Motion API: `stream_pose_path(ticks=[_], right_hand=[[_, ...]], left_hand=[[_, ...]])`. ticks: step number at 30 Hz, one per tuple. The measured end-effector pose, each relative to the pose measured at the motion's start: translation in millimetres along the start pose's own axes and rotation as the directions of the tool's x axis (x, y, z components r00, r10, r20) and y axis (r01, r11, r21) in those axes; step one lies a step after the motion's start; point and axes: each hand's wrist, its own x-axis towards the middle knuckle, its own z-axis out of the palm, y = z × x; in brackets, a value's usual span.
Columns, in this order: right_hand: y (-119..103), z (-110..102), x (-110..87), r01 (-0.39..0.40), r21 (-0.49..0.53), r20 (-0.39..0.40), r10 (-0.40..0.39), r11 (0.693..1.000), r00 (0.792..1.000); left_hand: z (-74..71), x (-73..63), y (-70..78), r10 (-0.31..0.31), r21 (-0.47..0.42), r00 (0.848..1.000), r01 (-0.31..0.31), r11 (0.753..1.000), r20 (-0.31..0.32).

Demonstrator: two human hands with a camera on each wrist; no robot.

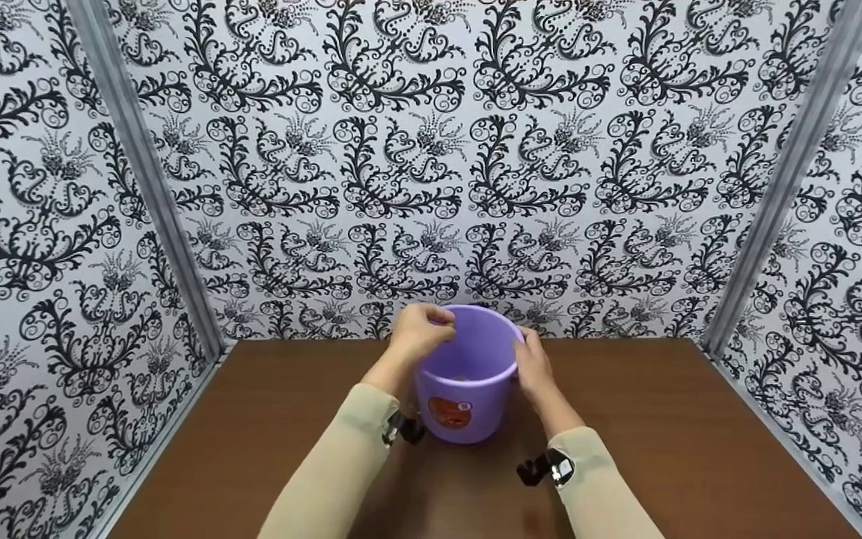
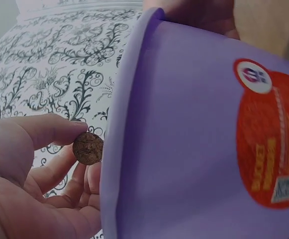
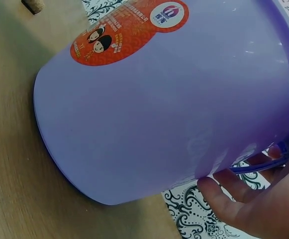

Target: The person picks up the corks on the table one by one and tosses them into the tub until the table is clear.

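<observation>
A purple bucket (image 1: 468,408) with a red-orange label stands on the table between both hands, its mouth facing up and toward the head camera. My left hand (image 1: 422,331) is over the left side of the bucket's rim. In the left wrist view, its thumb and fingers pinch a brown cork (image 2: 87,149), whose round end shows right beside the rim. My right hand (image 1: 533,364) grips the bucket's right side at the rim, with its fingers around the purple handle (image 3: 261,166). Something small and brownish shows low inside the bucket, mostly hidden by the front rim.
Another cork (image 3: 34,5) lies on the brown wooden table (image 1: 289,427), near the bucket's base. White walls with black scrollwork (image 1: 431,165) enclose the back and both sides, with grey metal posts (image 1: 154,180) at the corners. Each sleeve carries a small dark wrist device.
</observation>
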Motion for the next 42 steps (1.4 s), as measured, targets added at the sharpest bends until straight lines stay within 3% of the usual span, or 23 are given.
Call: stream_pose_path(ticks=[12, 20, 26, 35, 42], right_hand=[[-5.9, 4.2, -2.9, 0.022, -0.008, 0.005, -0.022, 1.0, 1.0], [-9.3, 4.2, -3.9, 0.02, 0.014, 0.007, -0.02, 1.0, 1.0], [-5.3, 1.8, -2.5, 0.008, 0.081, 0.029, -0.01, 0.997, 1.0], [-3.3, -2.0, -0.1, 0.0, 0.058, 0.02, -0.001, 0.998, 1.0], [-1.8, -4.7, -2.0, 0.001, 0.054, 0.015, -0.002, 0.999, 1.0]], left_hand=[[3.5, 2.4, 6.8, -0.029, -0.041, 0.999, 0.03, 0.999, 0.021], [-0.3, 1.9, 5.1, 0.011, -0.073, 1.0, -0.012, 0.997, -0.012], [-0.6, -6.1, 6.4, 0.067, -0.095, 0.997, -0.07, 0.993, -0.034], [1.7, -16.7, 5.3, 0.082, -0.249, 0.996, -0.088, 0.964, -0.037], [0.4, -38.5, 3.0, 0.096, -0.285, 0.993, -0.112, 0.952, -0.07]])
